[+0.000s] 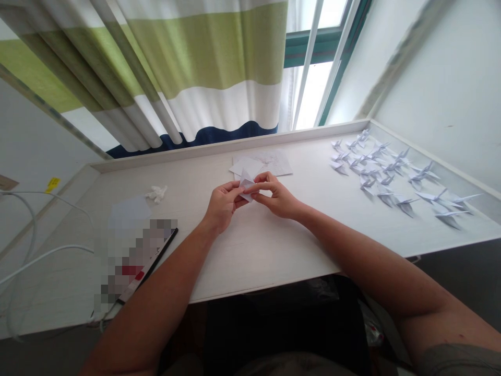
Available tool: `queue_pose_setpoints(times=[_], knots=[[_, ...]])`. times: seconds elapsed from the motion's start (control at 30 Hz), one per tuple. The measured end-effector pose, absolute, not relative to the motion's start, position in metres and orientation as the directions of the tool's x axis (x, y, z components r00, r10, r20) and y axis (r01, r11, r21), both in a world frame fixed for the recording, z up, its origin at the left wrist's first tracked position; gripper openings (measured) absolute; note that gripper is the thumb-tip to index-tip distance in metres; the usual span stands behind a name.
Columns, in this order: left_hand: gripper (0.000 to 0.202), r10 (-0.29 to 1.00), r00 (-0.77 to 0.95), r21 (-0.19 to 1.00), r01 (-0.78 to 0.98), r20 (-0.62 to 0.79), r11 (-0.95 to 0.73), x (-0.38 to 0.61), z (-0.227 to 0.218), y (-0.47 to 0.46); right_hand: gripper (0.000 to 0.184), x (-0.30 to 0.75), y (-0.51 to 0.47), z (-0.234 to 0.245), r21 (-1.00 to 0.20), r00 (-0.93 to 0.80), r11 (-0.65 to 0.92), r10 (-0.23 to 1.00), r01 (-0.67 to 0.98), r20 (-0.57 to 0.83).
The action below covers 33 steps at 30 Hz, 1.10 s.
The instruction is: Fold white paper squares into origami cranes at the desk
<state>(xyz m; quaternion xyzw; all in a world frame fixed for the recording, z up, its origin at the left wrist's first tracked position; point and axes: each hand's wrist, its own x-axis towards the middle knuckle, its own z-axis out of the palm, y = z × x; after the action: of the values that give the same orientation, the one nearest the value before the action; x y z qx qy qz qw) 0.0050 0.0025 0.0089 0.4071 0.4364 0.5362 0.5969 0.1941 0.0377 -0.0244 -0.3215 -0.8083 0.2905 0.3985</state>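
Between both hands, just above the white table (274, 245), is a small piece of folded white paper (246, 181) with a pointed top. My left hand (222, 204) grips its left side, thumb in front and fingers partly behind. My right hand (276, 196) pinches it from the right, the fingertips meeting near the left thumb. The lower part of the folded paper is partly covered by fingers. Directly behind the hands lie flat white sheets (247, 166) on top of a sheet with faint printing (278, 162).
Many folded paper cranes (385, 167) stand at the table's right side. At left are a crumpled tissue (157, 194), a pale sheet (129, 211), a blurred-out tablet-like device (144, 266) and white cables (35, 230). A raised rim (235, 146) runs along the back, before a curtain (211, 57).
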Motion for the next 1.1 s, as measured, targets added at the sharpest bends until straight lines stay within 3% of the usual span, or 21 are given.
queue_pose_setpoints(times=[0.07,0.2,0.33,0.47,0.67,0.93,1.03,1.1], knots=[[0.018,0.994,0.036,0.957,-0.271,-0.100,0.106,0.005,0.009,0.003,0.016,0.198,0.037,-0.021,-0.667,-0.457,0.667,0.733,0.333,0.505],[0.013,0.989,0.002,0.961,-0.237,-0.146,0.142,0.004,0.009,0.003,0.010,0.204,0.035,-0.013,-0.409,-0.542,0.798,0.602,0.443,0.587],[0.015,0.988,0.032,0.967,-0.201,-0.153,0.156,0.002,0.008,0.002,0.015,0.204,0.030,-0.006,-0.170,-0.698,0.883,0.453,0.439,0.555],[0.016,0.982,0.049,0.961,-0.202,-0.184,0.190,0.000,0.007,0.003,0.030,0.203,0.029,-0.002,-0.070,-0.777,0.914,0.377,0.399,0.504],[0.004,0.962,0.074,0.929,-0.248,-0.264,0.274,-0.002,0.006,0.005,0.032,0.201,0.028,0.001,-0.048,-0.800,0.935,0.326,0.351,0.504],[0.007,0.956,0.118,0.931,-0.219,-0.270,0.290,-0.002,0.002,0.004,0.031,0.200,0.024,0.002,-0.038,-0.805,0.926,0.346,0.376,0.482],[0.008,0.954,0.134,0.937,-0.193,-0.268,0.290,-0.001,0.000,0.004,0.027,0.201,0.026,0.000,-0.119,-0.795,0.915,0.395,0.385,0.461],[0.010,0.947,0.154,0.938,-0.165,-0.282,0.306,0.000,0.000,0.003,0.021,0.203,0.028,-0.002,-0.255,-0.782,0.894,0.446,0.369,0.434]])
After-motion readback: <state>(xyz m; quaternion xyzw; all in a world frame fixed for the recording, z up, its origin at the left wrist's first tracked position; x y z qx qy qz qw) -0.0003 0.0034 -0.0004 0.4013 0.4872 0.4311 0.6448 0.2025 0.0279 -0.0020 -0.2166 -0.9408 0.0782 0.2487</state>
